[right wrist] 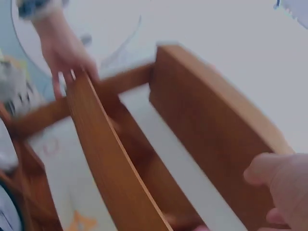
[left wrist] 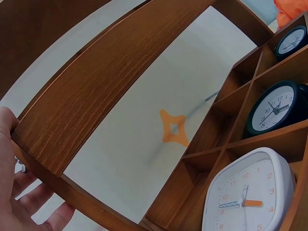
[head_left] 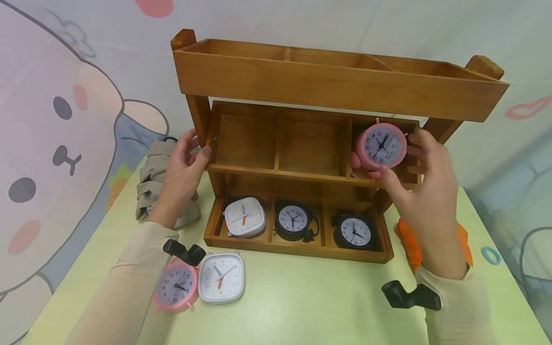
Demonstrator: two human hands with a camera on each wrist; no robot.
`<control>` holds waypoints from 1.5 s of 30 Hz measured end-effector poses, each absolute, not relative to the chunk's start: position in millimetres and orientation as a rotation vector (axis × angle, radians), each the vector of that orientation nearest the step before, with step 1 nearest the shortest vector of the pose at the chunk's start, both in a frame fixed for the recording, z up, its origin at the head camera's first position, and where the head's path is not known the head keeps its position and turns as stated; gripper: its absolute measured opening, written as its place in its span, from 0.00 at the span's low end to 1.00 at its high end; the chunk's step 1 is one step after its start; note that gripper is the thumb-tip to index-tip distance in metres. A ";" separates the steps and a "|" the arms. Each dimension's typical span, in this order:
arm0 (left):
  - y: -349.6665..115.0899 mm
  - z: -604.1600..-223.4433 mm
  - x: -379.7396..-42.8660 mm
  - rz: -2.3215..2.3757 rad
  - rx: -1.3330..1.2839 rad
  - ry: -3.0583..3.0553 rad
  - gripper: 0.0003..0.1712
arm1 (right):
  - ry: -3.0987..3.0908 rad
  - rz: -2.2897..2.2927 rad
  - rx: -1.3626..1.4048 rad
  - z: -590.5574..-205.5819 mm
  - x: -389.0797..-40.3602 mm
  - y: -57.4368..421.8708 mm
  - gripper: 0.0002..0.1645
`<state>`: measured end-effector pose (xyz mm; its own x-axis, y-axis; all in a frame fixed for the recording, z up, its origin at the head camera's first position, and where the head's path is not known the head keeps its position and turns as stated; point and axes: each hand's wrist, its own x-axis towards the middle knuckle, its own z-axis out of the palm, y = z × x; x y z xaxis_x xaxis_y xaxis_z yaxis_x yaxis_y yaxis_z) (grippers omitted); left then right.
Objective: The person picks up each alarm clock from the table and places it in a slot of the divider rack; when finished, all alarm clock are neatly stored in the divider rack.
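My left hand [head_left: 183, 167] grips the left end of the wooden shelf [head_left: 315, 172], thumb on one side and fingers on the other in the left wrist view. In the middle tier's right compartment, a pink alarm clock [head_left: 381, 146] sits upside down, tilted outward. Around its lower right side is my right hand [head_left: 431, 177], fingers spread, with the thumb overlapping the rim in the head view. Only a sliver of pink shows beside this hand in the right wrist view. Along the bottom tier sit a white square clock [head_left: 245, 217] and two black alarm clocks [head_left: 293, 220] [head_left: 354, 232].
Before the shelf lie another pink alarm clock [head_left: 176, 286] and another white square clock [head_left: 222, 278]. Grey-beige cloth [head_left: 151, 182] lies at the left, orange cloth [head_left: 463, 242] and a blue ring [head_left: 491, 255] at the right. A printed curtain [head_left: 302, 19] hangs behind.
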<state>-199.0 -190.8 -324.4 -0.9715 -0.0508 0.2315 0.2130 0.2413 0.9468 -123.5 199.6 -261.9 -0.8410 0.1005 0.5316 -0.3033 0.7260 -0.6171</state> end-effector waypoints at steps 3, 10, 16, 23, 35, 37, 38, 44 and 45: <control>-191.0 -324.7 -199.7 -1.805 -0.151 -2.299 0.34 | -2.294 1.064 0.321 -269.0 -105.5 180.8 0.47; -191.0 -326.2 -201.5 -1.800 -0.138 -2.319 0.35 | -2.396 1.225 0.640 -307.5 -82.2 133.5 0.46; -191.4 -326.6 -201.4 -1.798 -0.129 -2.322 0.34 | -2.706 1.322 0.756 -354.9 -72.1 91.5 0.51; -190.5 -326.2 -200.6 -1.798 -0.135 -2.309 0.34 | -2.962 1.335 0.947 -418.0 -62.4 42.6 0.62; -190.1 -326.5 -199.8 -1.796 -0.141 -2.301 0.34 | -3.017 1.155 1.010 -454.0 -74.1 4.7 0.71; -189.8 -326.2 -199.6 -1.804 -0.150 -2.290 0.34 | -3.019 1.136 1.010 -455.1 -75.7 3.9 0.70; -189.9 -326.1 -199.4 -1.802 -0.150 -2.289 0.34 | -3.018 1.132 1.010 -455.3 -76.3 3.7 0.69; -189.6 -325.5 -199.7 -1.799 -0.147 -2.286 0.33 | -2.995 1.107 1.011 -456.8 -78.0 5.0 0.66; -189.4 -325.3 -199.9 -1.805 -0.148 -2.283 0.33 | -2.985 1.109 1.012 -457.5 -78.4 5.7 0.66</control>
<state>-199.9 -189.4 -325.3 -0.9691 -0.0614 0.2389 0.2183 0.2374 0.9466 -78.4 5.7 -457.5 -0.7984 -0.6017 0.0217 -0.4699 0.6002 -0.6472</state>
